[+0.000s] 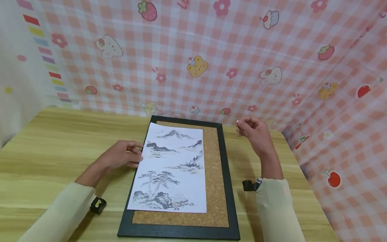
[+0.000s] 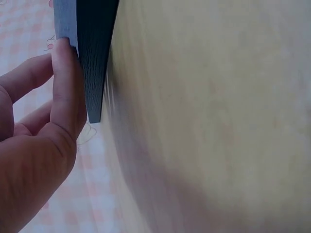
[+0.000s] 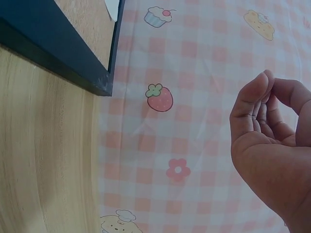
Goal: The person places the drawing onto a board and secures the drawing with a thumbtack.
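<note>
A sheet of white paper (image 1: pixel 181 161) printed with an ink landscape of mountains and pines lies on a black-framed cork board (image 1: pixel 216 174). It sits toward the left, covering most of the frame's left side. My left hand (image 1: pixel 122 154) is at the sheet's left edge, fingers spread. In the left wrist view a fingertip of that hand (image 2: pixel 43 111) touches the paper's edge beside the black frame (image 2: pixel 92 63). Raised beyond the board's upper right, my right hand (image 1: pixel 255 132) pinches a tiny shiny thing (image 1: pixel 237 121), its kind too small to tell. The right wrist view hides it behind the fingers.
The board rests on a wood-grain table (image 1: pixel 60 151). A pink checked cloth (image 1: pixel 181 43) with cartoon prints hangs behind the table and along its right side. Black wrist straps (image 1: pixel 249 185) sit at both cuffs.
</note>
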Demonstrator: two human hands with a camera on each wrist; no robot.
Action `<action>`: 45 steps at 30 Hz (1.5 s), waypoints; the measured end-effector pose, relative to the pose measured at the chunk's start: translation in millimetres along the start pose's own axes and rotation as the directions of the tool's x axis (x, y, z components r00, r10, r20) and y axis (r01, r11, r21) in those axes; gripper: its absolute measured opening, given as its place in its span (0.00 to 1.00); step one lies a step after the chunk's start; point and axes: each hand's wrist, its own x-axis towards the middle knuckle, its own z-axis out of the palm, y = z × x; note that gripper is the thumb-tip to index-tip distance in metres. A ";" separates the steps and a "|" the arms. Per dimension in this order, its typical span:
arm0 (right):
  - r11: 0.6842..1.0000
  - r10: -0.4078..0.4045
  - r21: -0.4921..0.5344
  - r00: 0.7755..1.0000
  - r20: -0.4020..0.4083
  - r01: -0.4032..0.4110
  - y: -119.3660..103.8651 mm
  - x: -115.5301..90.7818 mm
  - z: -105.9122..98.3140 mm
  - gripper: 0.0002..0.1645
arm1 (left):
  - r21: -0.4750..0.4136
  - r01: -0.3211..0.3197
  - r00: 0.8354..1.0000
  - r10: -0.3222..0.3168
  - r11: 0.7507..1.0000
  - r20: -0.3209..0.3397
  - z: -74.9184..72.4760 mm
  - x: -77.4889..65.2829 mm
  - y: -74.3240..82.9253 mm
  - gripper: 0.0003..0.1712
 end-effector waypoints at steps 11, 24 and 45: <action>1.000 -0.019 0.016 0.999 0.029 0.019 -2.2 -0.7 1.9 0.24 | -0.018 0.017 1.000 -0.017 1.000 0.018 2.9 1.6 -0.1 0.31; 1.000 -0.009 -0.006 0.999 0.040 0.009 0.9 4.0 10.9 0.19 | 0.040 0.007 1.000 -0.008 0.999 0.023 4.0 4.8 5.8 0.33; 0.999 0.019 0.034 0.999 0.045 -0.020 1.0 9.4 18.2 0.19 | 0.050 -0.016 1.000 0.015 0.999 0.017 17.2 8.2 12.6 0.33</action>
